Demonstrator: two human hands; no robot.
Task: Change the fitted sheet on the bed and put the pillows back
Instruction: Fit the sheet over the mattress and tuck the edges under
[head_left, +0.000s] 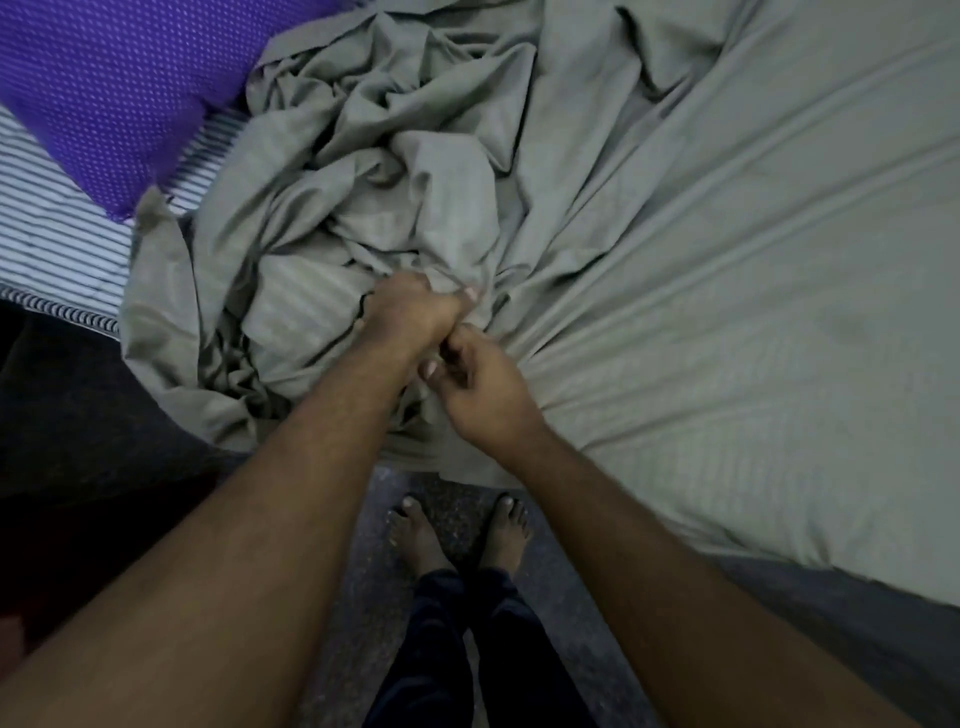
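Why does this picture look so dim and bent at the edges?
Head view: low, flat light, so the floor goes nearly black; the wide lens bows the grey-green sheet outward; the left hand and right hand look slightly soft; no glare.

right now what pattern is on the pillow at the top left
Purple pillow with small white dots, clearest in the head view.

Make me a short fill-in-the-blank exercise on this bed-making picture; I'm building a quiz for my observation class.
1. Both hands, the left hand and the right hand, grip the grey-green ____.
2. The pillow at upper left is ____ with small white dots.
3. Under the pillow, the uncovered mattress shows a ____ pattern.
4. The person's feet on the floor are ____.

Missing words: sheet; purple; striped; bare
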